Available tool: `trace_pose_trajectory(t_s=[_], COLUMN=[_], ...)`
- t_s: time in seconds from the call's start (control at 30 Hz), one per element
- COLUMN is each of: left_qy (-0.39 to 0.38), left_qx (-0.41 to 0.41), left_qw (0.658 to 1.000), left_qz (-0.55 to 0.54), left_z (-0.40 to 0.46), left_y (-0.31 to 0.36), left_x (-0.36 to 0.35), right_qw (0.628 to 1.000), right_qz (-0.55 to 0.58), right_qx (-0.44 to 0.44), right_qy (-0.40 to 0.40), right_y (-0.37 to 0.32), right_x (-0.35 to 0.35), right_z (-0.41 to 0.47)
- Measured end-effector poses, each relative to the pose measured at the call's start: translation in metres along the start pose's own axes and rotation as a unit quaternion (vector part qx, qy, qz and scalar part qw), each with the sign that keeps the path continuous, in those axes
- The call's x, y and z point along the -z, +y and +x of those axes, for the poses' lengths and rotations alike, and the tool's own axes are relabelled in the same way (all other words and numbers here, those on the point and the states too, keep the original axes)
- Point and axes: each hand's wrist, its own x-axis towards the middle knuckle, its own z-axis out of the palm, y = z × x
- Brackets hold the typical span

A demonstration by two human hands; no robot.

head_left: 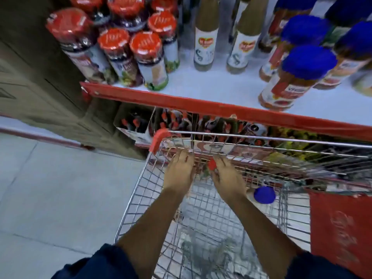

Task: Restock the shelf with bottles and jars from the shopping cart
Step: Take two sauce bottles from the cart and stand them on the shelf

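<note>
Both my hands reach down into the wire shopping cart (pixel 141 190) near its far end. My right hand (pixel 226 178) is closed around a red-capped jar (pixel 211 164), of which only the cap shows. My left hand (pixel 179 170) is beside it with fingers curled down; whether it holds anything is hidden. A blue-capped jar (pixel 264 195) lies in the cart to the right. The white shelf (pixel 221 91) with a red front edge is just beyond the cart. It carries red-lidded jars (pixel 147 57) at left, tall bottles (pixel 205 43) in the middle and blue-capped jars (pixel 298 75) at right.
A lower shelf behind the cart holds red-capped bottles (pixel 136 123) in a carton. The cart's red seat flap (pixel 340 228) is at the right. Grey tiled floor (pixel 50 188) lies to the left, with a dark panel (pixel 40 77) beside the shelf.
</note>
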Motion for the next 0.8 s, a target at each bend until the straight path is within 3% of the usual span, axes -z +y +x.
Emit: trace_pose_trajectory(t_s=[0.43,0.8], left_qy=[-0.042,0.000], left_qx=[0.025,-0.033], left_qw=[0.999,0.999], left_qz=[-0.019,-0.027], left_z=[0.015,-0.038], left_y=[0.001,0.041], left_x=[0.006,0.133], right_qw=[1.000,0.996], right_qz=[0.012,0.004], right_qx=[-0.019,0.043], right_qy=[-0.009,0.073], right_y=[-0.004,-0.040], right_x=[0.007,0.130], right_z=[0.016,-0.044])
